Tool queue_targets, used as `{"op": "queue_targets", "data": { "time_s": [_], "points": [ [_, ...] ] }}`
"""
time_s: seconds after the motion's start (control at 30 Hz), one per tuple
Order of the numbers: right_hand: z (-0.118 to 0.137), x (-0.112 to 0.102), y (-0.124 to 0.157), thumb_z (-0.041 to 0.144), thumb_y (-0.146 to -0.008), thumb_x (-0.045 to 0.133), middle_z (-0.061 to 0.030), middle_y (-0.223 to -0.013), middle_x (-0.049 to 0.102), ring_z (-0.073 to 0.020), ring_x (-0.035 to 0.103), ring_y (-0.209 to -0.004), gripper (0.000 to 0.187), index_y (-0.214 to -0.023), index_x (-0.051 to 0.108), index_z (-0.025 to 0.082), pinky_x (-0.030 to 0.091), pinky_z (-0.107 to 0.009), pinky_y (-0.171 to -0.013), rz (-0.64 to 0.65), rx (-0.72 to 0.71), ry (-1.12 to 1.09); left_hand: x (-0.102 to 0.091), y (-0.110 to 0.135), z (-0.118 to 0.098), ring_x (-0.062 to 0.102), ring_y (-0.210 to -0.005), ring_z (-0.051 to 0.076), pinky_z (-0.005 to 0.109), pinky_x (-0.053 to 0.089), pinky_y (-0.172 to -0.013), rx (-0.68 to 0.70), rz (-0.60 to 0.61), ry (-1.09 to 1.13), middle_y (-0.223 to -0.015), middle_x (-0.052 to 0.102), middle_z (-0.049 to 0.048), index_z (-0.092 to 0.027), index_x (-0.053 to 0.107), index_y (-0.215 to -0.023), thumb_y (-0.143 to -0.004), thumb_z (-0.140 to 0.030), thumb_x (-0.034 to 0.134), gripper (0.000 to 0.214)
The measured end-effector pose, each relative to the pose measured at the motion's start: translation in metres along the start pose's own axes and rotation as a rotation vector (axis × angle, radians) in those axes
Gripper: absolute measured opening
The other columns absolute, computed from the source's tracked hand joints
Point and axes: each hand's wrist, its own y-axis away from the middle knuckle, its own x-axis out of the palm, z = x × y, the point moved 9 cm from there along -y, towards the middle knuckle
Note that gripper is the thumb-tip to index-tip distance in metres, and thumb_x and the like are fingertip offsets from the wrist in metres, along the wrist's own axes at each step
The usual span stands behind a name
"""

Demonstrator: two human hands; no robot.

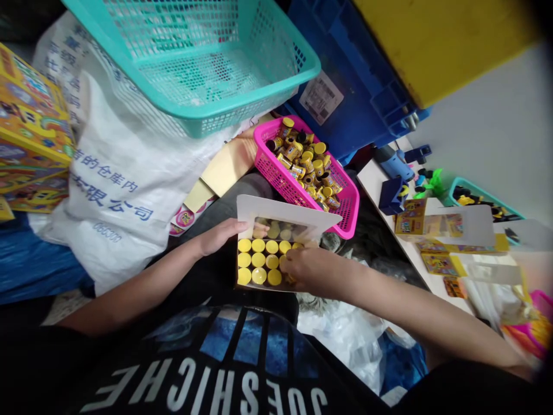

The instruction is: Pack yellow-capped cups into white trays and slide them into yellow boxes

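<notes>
A small open box [276, 222] rests on my lap, its white window lid tipped up at the far side. Rows of yellow-capped little jars [259, 260] fill it. My left hand [220, 235] grips the box's left edge, fingers curled round the lid corner. My right hand [309, 270] lies over the box's right side, fingers bent down among the jars; what they pinch is hidden. Just beyond the box stands a pink mesh basket [345, 214] with several loose yellow-capped jars [306, 164].
A teal basket [242, 106] sits on a white printed sack [116, 190] at the upper left, with colourful cartons [30, 132] beside it. Blue crates [358, 98] stand behind. A table [380, 184] to the right carries small boxes, toys and a teal tray [458, 187].
</notes>
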Motion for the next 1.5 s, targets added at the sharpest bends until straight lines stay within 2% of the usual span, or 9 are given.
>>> {"op": "queue_targets", "data": {
  "time_s": [0.27,0.47,0.57,0.67,0.8,0.97,1.17,1.3,1.5],
  "points": [
    [-0.015,-0.026,0.025,0.021,-0.089,0.069,-0.0112,-0.112,0.073,-0.0219,0.07,-0.095,0.028,-0.117,0.066,0.016,0.052,-0.031,-0.079,-0.126,-0.03,-0.255,-0.002,-0.001,0.003,0.066,-0.125,0.038,0.055,0.04,-0.116,-0.001,-0.003,0.01,-0.123,0.077,0.0159,-0.016,0.079,-0.116,-0.094,-0.056,0.06,0.05],
    [-0.164,-0.053,0.089,0.046,-0.099,0.051,-0.0081,-0.091,0.075,-0.02,0.07,-0.082,0.036,-0.099,0.07,0.016,0.055,-0.031,-0.076,-0.337,0.247,-0.72,0.002,-0.002,0.006,0.064,-0.128,0.04,0.057,0.037,-0.12,-0.059,-0.018,0.022,-0.129,0.074,0.0151,-0.017,0.079,-0.118,-0.092,-0.057,0.062,0.05],
    [-0.246,-0.041,0.08,0.03,-0.099,0.052,-0.01,-0.093,0.076,-0.0204,0.069,-0.086,0.023,-0.097,0.069,0.015,0.053,-0.029,-0.077,-0.459,0.699,-0.372,0.004,-0.002,0.003,0.06,-0.133,0.041,0.056,0.035,-0.121,-0.055,-0.073,0.002,-0.131,0.073,0.0155,-0.016,0.081,-0.113,-0.092,-0.06,0.062,0.052],
    [-0.263,-0.025,0.038,0.021,-0.084,0.071,-0.0151,-0.106,0.075,-0.0239,0.069,-0.095,0.021,-0.102,0.069,0.012,0.051,-0.028,-0.079,-0.501,0.736,-0.262,0.005,-0.001,0.001,0.059,-0.134,0.043,0.057,0.037,-0.12,-0.036,-0.11,0.032,-0.125,0.075,0.0176,-0.015,0.082,-0.109,-0.09,-0.061,0.063,0.053],
    [-0.257,-0.015,0.019,0.018,-0.081,0.072,-0.0198,-0.117,0.072,-0.0259,0.068,-0.103,0.032,-0.111,0.067,0.01,0.051,-0.029,-0.083,-0.562,0.705,-0.266,0.001,0.001,-0.002,0.06,-0.133,0.042,0.057,0.037,-0.121,-0.029,-0.156,0.062,-0.12,0.077,0.0181,-0.014,0.08,-0.116,-0.094,-0.056,0.059,0.052],
    [-0.235,-0.023,0.069,0.026,-0.092,0.055,-0.0093,-0.11,0.073,-0.0223,0.069,-0.098,0.043,-0.133,0.058,0.015,0.053,-0.031,-0.086,-0.661,0.545,-0.442,-0.003,0.003,-0.007,0.06,-0.133,0.042,0.057,0.038,-0.12,-0.041,-0.213,0.052,-0.118,0.078,0.0178,-0.014,0.08,-0.115,-0.092,-0.055,0.061,0.05],
    [-0.105,-0.053,0.119,0.029,-0.085,0.068,-0.0064,-0.103,0.07,-0.0201,0.067,-0.091,0.027,-0.109,0.06,0.02,0.054,-0.03,-0.081,-0.653,0.03,-0.632,-0.004,-0.001,0.0,0.063,-0.128,0.045,0.059,0.043,-0.115,-0.082,-0.239,0.08,-0.116,0.079,0.0185,-0.013,0.081,-0.11,-0.086,-0.06,0.067,0.055],
    [-0.032,-0.052,0.087,0.021,-0.088,0.07,-0.0081,-0.107,0.071,-0.0219,0.066,-0.096,0.019,-0.106,0.065,0.019,0.05,-0.033,-0.084,-0.443,-0.059,-0.282,-0.005,0.001,0.003,0.065,-0.125,0.043,0.056,0.046,-0.113,-0.113,-0.248,0.093,-0.119,0.078,0.0164,-0.014,0.079,-0.113,-0.085,-0.061,0.067,0.057],
    [-0.017,-0.022,0.024,0.023,-0.084,0.077,-0.0142,-0.104,0.074,-0.0348,0.06,-0.115,0.026,-0.106,0.07,0.012,0.043,-0.049,-0.099,-0.196,0.012,0.064,-0.005,0.001,-0.001,0.064,-0.127,0.045,0.057,0.044,-0.115,-0.074,-0.243,0.035,-0.119,0.078,0.0193,-0.012,0.081,-0.107,-0.081,-0.066,0.069,0.061]
  ]
}}
